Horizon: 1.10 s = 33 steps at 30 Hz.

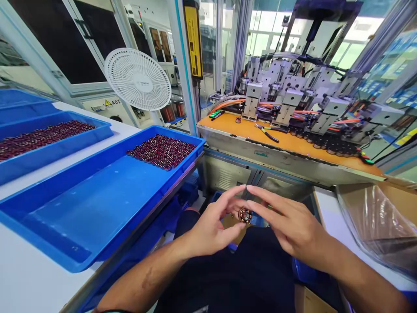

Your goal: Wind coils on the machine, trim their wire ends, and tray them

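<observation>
Above my lap, a small round copper-wound motor stator (244,215) is held between the thumb and fingers of my left hand (215,224). Its ring face with copper coils is turned towards me. My right hand (293,221) is opposite, with its fingers stretched out and its fingertips meeting those of my left hand just above the stator. The right thumb is mostly hidden. To the left stands a long blue tray (94,200), with many small dark red and copper parts (164,152) packed at its far end.
Another blue tray (58,150) of similar parts lies further left. Ahead, an orange-topped bench (234,126) carries a machine (286,98), pliers (269,132) and a row of dark round parts (325,143). A white fan (138,80) stands behind the trays; a plastic-lined carton (378,213) is at right.
</observation>
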Available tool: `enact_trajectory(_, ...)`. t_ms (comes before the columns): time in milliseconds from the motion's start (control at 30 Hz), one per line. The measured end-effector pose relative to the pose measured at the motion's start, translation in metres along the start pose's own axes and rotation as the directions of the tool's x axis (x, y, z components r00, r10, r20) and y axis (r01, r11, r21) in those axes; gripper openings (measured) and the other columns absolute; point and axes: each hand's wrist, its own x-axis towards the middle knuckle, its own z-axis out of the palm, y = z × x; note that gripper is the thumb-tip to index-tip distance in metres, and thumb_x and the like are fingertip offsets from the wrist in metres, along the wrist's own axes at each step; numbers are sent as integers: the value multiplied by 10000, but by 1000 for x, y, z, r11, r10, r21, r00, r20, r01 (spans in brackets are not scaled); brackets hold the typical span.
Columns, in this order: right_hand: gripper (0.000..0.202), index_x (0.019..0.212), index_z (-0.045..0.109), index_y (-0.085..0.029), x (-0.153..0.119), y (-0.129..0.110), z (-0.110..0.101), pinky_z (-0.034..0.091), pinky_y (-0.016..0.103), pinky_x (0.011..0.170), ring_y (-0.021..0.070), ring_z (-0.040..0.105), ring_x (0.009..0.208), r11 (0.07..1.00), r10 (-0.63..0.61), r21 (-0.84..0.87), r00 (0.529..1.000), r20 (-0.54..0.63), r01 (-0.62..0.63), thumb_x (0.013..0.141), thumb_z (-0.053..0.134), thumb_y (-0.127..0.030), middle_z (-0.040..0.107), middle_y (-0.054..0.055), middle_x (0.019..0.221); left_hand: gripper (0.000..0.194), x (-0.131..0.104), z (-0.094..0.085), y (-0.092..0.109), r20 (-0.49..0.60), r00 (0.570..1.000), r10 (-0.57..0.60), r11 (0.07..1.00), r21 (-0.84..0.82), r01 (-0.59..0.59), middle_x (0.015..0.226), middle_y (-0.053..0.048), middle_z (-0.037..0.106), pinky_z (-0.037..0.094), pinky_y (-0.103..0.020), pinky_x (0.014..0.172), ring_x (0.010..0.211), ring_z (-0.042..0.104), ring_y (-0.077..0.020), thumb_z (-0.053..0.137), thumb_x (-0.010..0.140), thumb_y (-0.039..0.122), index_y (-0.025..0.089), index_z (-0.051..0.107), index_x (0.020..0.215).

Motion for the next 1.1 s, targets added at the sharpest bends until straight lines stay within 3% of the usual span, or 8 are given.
enact_trajectory(167, 269, 1090, 637, -103, -7, -3, 3, 587, 371, 641, 248, 683, 816, 989, -16, -145, 995, 98, 31, 930, 423, -67, 701, 134, 983, 748, -3, 0, 0, 18, 998, -57, 998, -13, 58, 1131, -66, 677, 531, -275, 842, 896, 652, -138, 632, 774, 9, 293, 363, 1411)
enact_trajectory(233, 278, 1082, 640, -107, -9, -5, 2, 577, 352, 670, 233, 679, 837, 989, -29, -140, 997, 74, 39, 945, 400, -72, 698, 139, 1015, 735, -5, 0, -1, 21, 996, -83, 996, -29, 83, 1115, -74, 677, 535, -282, 817, 878, 655, -146, 626, 770, 15, 274, 364, 1406)
enact_trajectory(300, 361, 1201, 604, -106, -8, -8, 0, 572, 340, 767, 227, 666, 986, 990, -31, -136, 998, 63, 40, 940, 361, -47, 647, 157, 1210, 733, -6, 2, -1, 33, 995, -98, 994, -35, 99, 1093, -73, 677, 535, -289, 807, 882, 658, -158, 616, 761, 13, 266, 368, 1403)
enact_trajectory(400, 466, 1304, 554, -118, -5, -11, 0, 568, 325, 767, 220, 655, 1048, 988, -21, -147, 992, 127, 39, 920, 306, -26, 566, 150, 1351, 731, -6, 3, 0, 34, 991, -126, 991, -36, 127, 1030, -52, 674, 530, -285, 797, 859, 651, -154, 607, 742, 4, 263, 390, 1390)
enact_trajectory(667, 404, 1256, 566, -107, 0, -6, 13, 525, 320, 676, 205, 661, 901, 980, -74, -173, 989, 125, 95, 950, 306, -64, 628, 153, 1245, 690, -8, 1, -3, 82, 970, -230, 966, -105, 238, 962, -39, 655, 539, -268, 741, 777, 641, -132, 677, 765, 66, 258, 418, 1375)
enact_trajectory(800, 362, 1079, 631, -86, 3, -5, 17, 443, 326, 574, 201, 614, 718, 977, -115, -165, 985, 132, 136, 973, 286, -103, 690, 130, 953, 710, -8, 0, -4, 56, 969, -241, 962, -115, 246, 991, -42, 617, 535, -252, 727, 763, 617, -114, 704, 737, 50, 262, 436, 1360)
enact_trajectory(933, 301, 944, 635, -112, -3, -2, 19, 385, 323, 560, 176, 526, 613, 988, -89, -116, 985, 147, 106, 959, 335, -97, 623, 69, 739, 740, -8, -1, -8, 23, 969, -245, 951, -188, 245, 982, -32, 604, 525, -250, 736, 750, 601, -100, 711, 716, 20, 271, 434, 1354)
enact_trajectory(1100, 236, 1069, 583, -112, -18, -5, 19, 332, 294, 543, 133, 454, 578, 999, -40, 14, 996, 77, 39, 919, 421, -30, 528, -5, 654, 748, -7, -3, -17, -30, 968, -250, 913, -339, 226, 991, -22, 625, 515, -252, 768, 794, 617, -102, 729, 725, 24, 304, 416, 1344)
